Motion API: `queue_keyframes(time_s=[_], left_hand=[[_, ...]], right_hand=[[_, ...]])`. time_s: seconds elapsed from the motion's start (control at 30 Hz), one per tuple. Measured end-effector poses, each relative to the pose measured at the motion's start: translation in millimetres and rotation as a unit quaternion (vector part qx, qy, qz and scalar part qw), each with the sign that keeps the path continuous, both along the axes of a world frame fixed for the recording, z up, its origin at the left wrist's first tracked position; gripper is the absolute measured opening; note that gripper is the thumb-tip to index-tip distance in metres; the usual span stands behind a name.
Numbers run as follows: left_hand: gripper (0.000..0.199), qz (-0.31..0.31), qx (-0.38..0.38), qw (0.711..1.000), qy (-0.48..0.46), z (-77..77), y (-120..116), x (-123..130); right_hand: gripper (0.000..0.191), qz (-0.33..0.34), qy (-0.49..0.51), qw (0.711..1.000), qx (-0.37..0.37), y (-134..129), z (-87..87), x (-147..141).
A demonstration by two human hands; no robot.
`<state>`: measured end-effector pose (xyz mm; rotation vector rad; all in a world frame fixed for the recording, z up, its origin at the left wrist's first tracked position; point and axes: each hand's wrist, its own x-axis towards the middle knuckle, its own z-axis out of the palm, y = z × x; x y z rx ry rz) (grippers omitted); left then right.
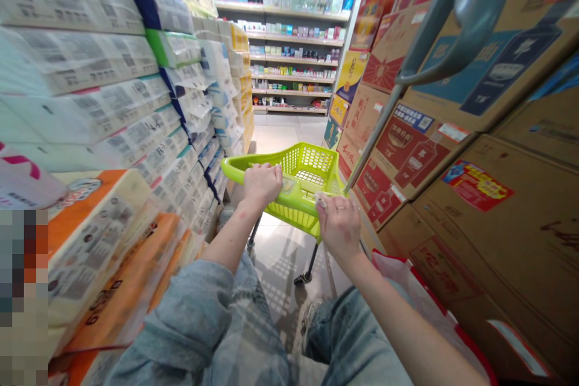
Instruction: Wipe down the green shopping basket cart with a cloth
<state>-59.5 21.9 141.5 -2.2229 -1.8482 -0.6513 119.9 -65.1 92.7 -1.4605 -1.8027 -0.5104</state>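
Note:
A lime-green shopping cart (312,160) with a perforated plastic basket stands in front of me, and its basket shows no goods. My left hand (263,184) is closed around the left part of the cart's handle (294,196). Toward the handle's right end, my right hand (340,223) is closed too. A crumpled whitish piece (321,198), perhaps tissue or cloth, shows between its thumb and fingers and the handle. The fingertips of both hands are partly hidden. Below the basket, a dark leg ends in a caster wheel (302,279).
Stacked tissue packs (113,108) line the left of the narrow aisle. Cardboard cartons (452,193) are piled on the right. A grey pole with a loop handle (456,30) leans by them. A red-edged bag (420,295) is near my right arm. Stocked shelves (294,60) stand ahead.

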Motion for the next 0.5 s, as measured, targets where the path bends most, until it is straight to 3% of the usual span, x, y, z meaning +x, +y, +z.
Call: queue_keyframes(time_s=[0.1, 0.2, 0.37, 0.5], left_hand=[[0.053, 0.004, 0.001, 1.000, 0.005, 0.0, -0.4, 0.3], [0.053, 0.010, 0.005, 1.000, 0.000, -1.2, -2.0, 3.3], [0.052, 0.026, 0.009, 0.999, -0.017, -3.5, -7.7, 16.3], [0.054, 0.055, 0.008, 0.998, -0.020, -4.7, -12.4, 29.5]], right_hand=[[0.036, -0.043, -0.033, 0.999, -0.003, -3.8, 0.8, -22.3], [0.043, -0.053, -0.034, 0.996, -0.056, 6.9, 10.8, -31.6], [0.060, -0.077, -0.035, 0.986, -0.142, 25.5, 27.8, -22.7], [0.049, -0.073, -0.072, 0.989, -0.105, 20.8, 21.8, -12.3]])
